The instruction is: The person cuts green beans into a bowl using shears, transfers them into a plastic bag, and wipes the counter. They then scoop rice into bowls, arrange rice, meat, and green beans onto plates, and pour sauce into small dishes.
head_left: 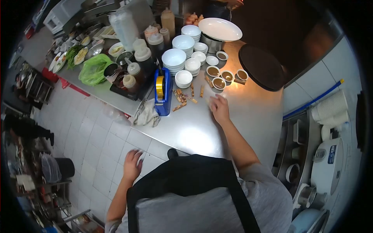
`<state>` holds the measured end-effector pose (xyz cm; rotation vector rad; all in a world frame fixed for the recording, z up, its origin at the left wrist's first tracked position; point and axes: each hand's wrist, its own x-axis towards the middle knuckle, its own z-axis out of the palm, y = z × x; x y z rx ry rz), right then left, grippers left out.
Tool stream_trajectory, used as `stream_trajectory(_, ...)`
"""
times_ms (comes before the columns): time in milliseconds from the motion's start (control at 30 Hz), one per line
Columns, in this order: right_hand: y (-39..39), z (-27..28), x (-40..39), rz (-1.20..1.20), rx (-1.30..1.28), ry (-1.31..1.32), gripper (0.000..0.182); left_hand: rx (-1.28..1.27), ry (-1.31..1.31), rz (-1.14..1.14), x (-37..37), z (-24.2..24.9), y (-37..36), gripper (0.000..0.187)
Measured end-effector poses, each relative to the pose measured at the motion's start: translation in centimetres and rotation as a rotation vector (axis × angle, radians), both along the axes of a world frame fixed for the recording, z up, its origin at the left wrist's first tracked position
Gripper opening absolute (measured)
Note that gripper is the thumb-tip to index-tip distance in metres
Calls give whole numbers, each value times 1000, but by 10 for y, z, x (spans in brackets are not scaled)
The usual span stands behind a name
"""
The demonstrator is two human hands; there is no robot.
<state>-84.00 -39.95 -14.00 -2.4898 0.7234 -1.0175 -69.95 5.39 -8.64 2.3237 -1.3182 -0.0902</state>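
Observation:
My right hand [220,109] hovers over the steel counter [248,124], fingers loosely bent and apart, with nothing visible in it; its fingertips are slightly blurred. Just beyond it stand several small white bowls of brown sauce [219,83]. Wooden clothespins [179,95] lie loose left of this hand, and one more clothespin [240,82] is by the sauce bowls. My left hand [133,164] hangs in the air over the tiled floor, empty, its fingers loosely spread. Between the hands, near the counter's left edge, is a blue tape dispenser [164,97] with yellow tape.
Stacked white bowls [173,58] and a large oval plate [220,29] stand at the back. A round black tray [261,67] lies at the right. Squeeze bottles [143,56], a green plastic bag [94,70] and a crumpled cloth [147,114] are to the left. A person [29,130] stands far left.

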Motion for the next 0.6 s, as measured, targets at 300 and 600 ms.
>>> stream_trajectory(300, -130, 44, -7, -402, -143, 603, 33, -145, -100, -568, 45, 43, -344, 48)
stream_trajectory(600, -169, 29, -17, -190, -326, 550, 28, 116, -201, -418, 54, 8, -449, 43)
